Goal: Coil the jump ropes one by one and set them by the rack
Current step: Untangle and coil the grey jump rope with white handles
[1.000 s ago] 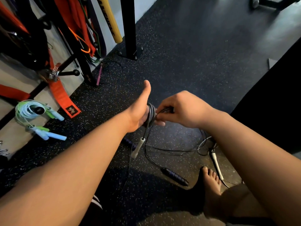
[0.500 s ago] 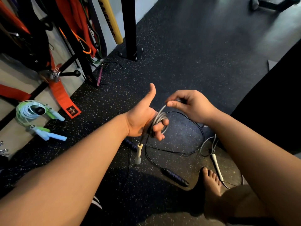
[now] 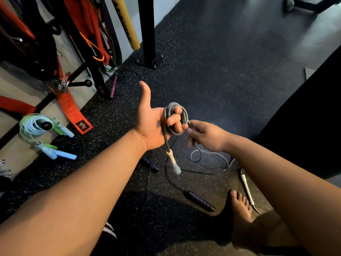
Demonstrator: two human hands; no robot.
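A grey jump rope (image 3: 172, 109) is looped several times around the curled fingers of my left hand (image 3: 153, 124), thumb sticking up. One pale handle (image 3: 173, 163) dangles below that hand. My right hand (image 3: 204, 137) pinches the free run of the same rope just right of the coil; the rest trails down to the other white handle (image 3: 246, 185) on the floor. A black rope with dark handles (image 3: 198, 199) lies loose on the floor beneath. Two coiled ropes, blue and green (image 3: 36, 126), rest by the rack at the left.
The rack (image 3: 92, 71) with hanging orange straps (image 3: 73, 111) and bands stands at the upper left, a black post (image 3: 146, 30) behind it. A pink-handled rope (image 3: 113, 85) lies at the rack's foot. My bare foot (image 3: 239, 206) sits at the lower right on speckled rubber floor.
My right hand carried the rope over the left fingers and came down to their right side, adding a loop. The left hand rose slightly and the dangling handle swung.
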